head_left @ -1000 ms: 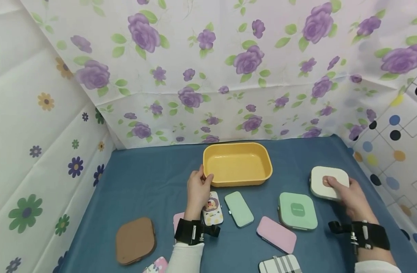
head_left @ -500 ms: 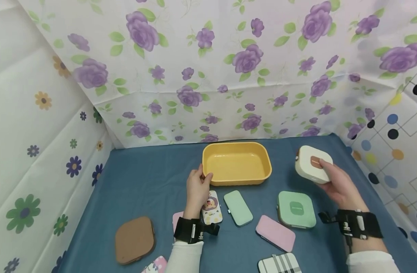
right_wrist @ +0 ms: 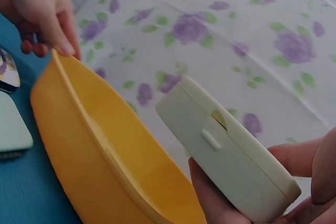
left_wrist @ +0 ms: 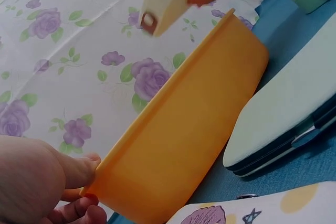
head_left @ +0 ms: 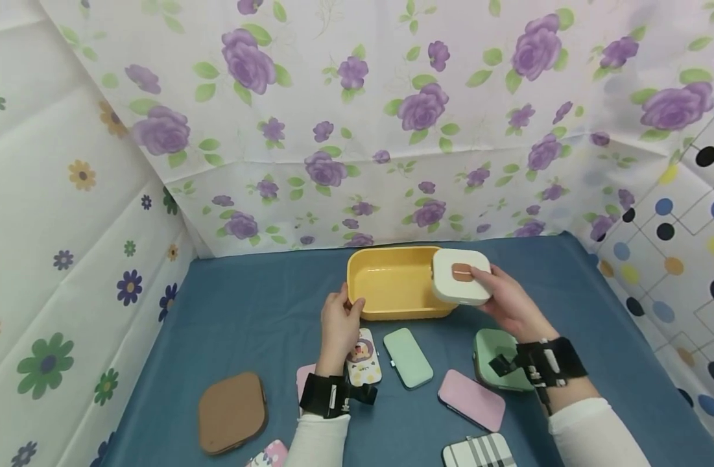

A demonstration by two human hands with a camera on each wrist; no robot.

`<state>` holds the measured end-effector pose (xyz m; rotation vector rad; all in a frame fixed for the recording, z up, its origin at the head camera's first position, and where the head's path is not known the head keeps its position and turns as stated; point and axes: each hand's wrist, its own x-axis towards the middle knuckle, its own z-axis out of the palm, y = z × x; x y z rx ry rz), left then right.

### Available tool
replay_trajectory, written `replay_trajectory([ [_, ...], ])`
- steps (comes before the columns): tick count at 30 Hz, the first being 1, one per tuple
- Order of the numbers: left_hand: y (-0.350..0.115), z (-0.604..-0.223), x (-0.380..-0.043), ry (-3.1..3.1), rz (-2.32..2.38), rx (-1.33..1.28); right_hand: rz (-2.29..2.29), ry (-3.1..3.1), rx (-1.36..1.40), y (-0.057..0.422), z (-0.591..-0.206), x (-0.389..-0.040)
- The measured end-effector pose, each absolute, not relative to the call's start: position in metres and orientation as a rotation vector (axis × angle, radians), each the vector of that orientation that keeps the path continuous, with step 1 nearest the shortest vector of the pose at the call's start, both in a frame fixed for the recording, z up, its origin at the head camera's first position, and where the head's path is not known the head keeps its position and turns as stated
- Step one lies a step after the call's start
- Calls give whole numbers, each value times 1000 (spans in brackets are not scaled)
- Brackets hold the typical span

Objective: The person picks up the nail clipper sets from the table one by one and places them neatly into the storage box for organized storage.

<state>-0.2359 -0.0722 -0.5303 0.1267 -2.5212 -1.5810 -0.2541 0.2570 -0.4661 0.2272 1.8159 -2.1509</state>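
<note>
My left hand pinches the near left corner of a yellow plastic basin, thumb and fingers on its rim. In my right hand is a cream-white, rounded square case with a brown label on its lid. The thumb lies on top and the fingers reach underneath. Seen from the head, the case overlaps the basin's right end. The right wrist view shows the side of the white case, with a small latch, raised beside the basin's rim. A small case with a cartoon print lies by my left hand.
On the blue cloth lie a mint oblong case, a pink case, a green square case partly behind my right wrist, a striped case and a brown case. A flowered curtain hangs behind the basin.
My right hand has lifted the white case off the cloth at the right and carried it left to the basin's right end. My left hand has kept its hold on the rim.
</note>
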Motion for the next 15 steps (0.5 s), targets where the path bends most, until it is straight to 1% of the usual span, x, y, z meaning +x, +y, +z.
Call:
replay_trajectory([
  [15,-73,-529,-235,-2519,-1564,105,-2143,1729,242,190,-478,-279],
])
